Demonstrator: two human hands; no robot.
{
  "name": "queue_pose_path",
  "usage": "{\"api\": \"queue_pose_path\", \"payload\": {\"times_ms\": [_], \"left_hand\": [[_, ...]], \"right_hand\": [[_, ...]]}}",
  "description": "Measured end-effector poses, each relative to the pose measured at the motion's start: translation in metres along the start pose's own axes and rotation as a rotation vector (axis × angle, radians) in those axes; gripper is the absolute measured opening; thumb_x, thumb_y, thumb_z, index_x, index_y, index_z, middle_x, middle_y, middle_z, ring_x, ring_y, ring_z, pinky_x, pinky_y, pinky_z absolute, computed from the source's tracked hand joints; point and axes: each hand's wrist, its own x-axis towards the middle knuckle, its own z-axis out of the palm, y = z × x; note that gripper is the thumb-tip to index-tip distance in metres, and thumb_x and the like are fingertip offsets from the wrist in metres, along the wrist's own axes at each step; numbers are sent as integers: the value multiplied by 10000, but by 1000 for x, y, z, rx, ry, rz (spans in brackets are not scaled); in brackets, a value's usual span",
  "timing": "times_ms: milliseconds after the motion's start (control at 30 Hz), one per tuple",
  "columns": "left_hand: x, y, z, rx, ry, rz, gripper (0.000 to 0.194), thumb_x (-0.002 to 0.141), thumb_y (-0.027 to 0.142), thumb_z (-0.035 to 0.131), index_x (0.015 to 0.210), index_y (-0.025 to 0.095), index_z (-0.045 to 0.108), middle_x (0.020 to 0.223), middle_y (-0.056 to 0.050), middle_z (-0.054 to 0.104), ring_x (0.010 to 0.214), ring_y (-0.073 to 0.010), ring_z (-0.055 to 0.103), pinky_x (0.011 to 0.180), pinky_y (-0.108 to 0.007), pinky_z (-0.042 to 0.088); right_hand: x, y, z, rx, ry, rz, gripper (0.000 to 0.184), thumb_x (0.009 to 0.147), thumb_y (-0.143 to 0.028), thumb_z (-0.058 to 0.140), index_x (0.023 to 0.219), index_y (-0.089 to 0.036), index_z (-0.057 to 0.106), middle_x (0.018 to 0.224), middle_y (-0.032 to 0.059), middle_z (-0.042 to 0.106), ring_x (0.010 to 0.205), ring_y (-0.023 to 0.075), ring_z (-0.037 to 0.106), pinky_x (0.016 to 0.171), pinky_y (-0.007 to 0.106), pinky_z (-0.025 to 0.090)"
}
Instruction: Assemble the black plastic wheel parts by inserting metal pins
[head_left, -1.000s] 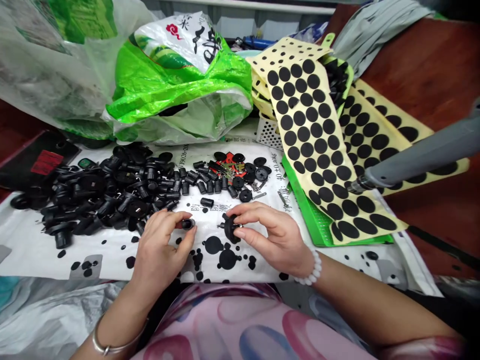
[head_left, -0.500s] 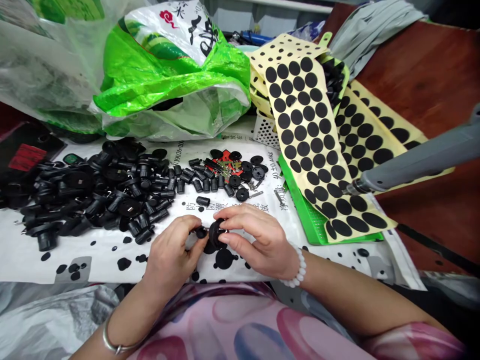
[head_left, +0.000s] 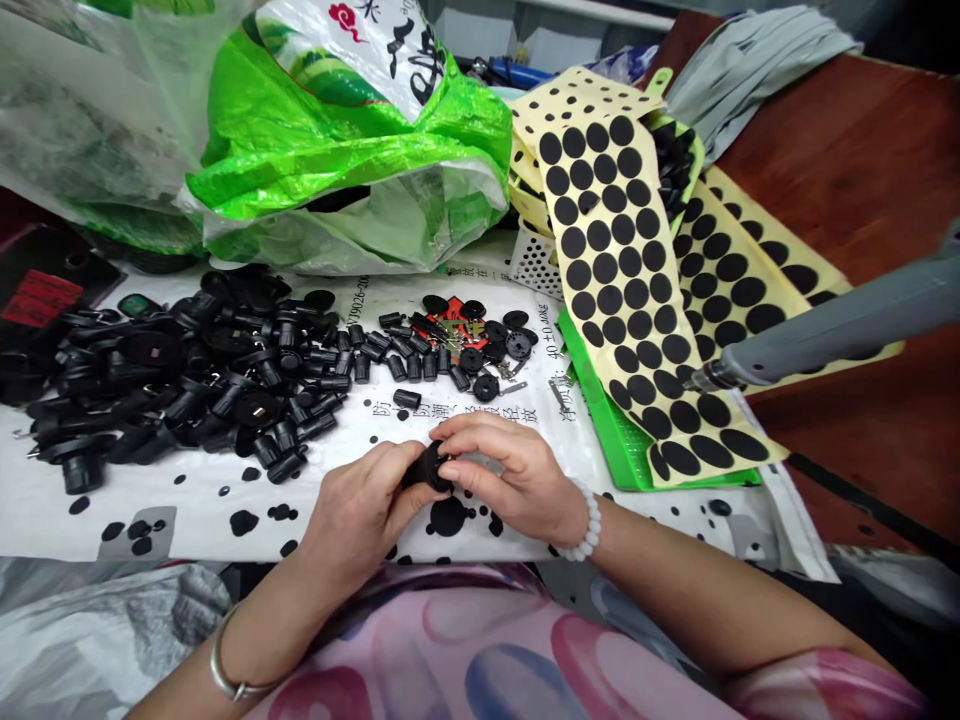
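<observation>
- Black plastic parts lie in a big heap on a white printed sheet.
- Left hand curls around one side of a round black plastic part.
- That part sits over the sheet, between both hands.
- Right hand holds the other side, with its fingers on top.
- Small black pieces lie just ahead of the hands.
- Green tray sits under a yellow sheet of black dots.
- Gray rod pokes in over the brown wooden bench.
</observation>
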Motion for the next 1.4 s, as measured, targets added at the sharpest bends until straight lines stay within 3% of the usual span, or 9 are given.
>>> {"api": "queue_pose_path", "payload": {"times_ms": [267,433,567,833,933,1100,1267,1333,1400], "left_hand": [[0,1,-13,-305,-141,-111,309,910,198,465,1211,232,524,968,-39,617,879,-143,595,740,-228,489],[-3,-2,-13,-331,-110,-145,298,889,193,512,1180,231,566,941,-23,652,835,-134,620,732,-214,494],[-4,-1,-9,-334,-83,-83,268,888,172,502,1145,203,573,949,-36,667,834,-135,630,727,-211,496],[-5,2,-8,-410,-84,43,262,878,108,491,1113,214,539,815,9,624,704,-89,583,643,-164,473],[-9,-1,-5,-330,-31,95,271,884,114,480,1142,192,514,845,-12,623,739,-104,586,672,-181,484],[-14,-2,1,-66,60,228,274,880,96,467,1153,114,491,951,-90,636,873,-162,585,780,-250,496],[-11,0,7,1,94,195,267,886,97,462,1150,95,498,979,-108,639,903,-174,589,817,-275,490],[-9,0,9,-52,79,159,270,886,106,473,1155,102,499,993,-104,639,913,-169,593,825,-268,487],[-8,0,9,-137,50,133,269,890,121,481,1158,118,500,993,-90,637,914,-154,595,825,-248,485]], "right_hand": [[-1,1,-3,-6,22,12,119,892,-254,574,937,-160,632,944,93,664,884,169,633,803,306,528],[2,0,-12,-100,-148,-108,491,879,-410,576,1250,-107,469,1093,153,619,898,190,614,801,323,532],[3,0,-16,-323,-260,-246,368,964,-326,424,1203,-56,496,1042,168,647,936,222,619,827,359,528],[-8,-1,-9,-478,-187,-402,296,969,-244,417,1191,-55,466,977,157,683,837,216,670,705,324,558],[-8,-1,-8,-393,-196,-305,311,968,-308,429,1157,-69,490,929,145,691,801,201,674,687,299,550],[-14,-3,-1,-229,-181,-21,337,962,-416,415,926,-123,577,635,34,629,520,120,570,494,214,441],[-16,-9,4,-55,-199,369,478,906,-569,423,748,-144,574,527,-16,558,420,74,471,414,181,351],[-11,-11,-2,-111,-258,420,563,896,-616,380,640,-147,556,483,-18,519,417,77,445,409,187,333],[-6,-13,-12,-205,-279,339,597,905,-628,328,710,-134,600,545,9,560,457,95,469,449,204,376]]}}
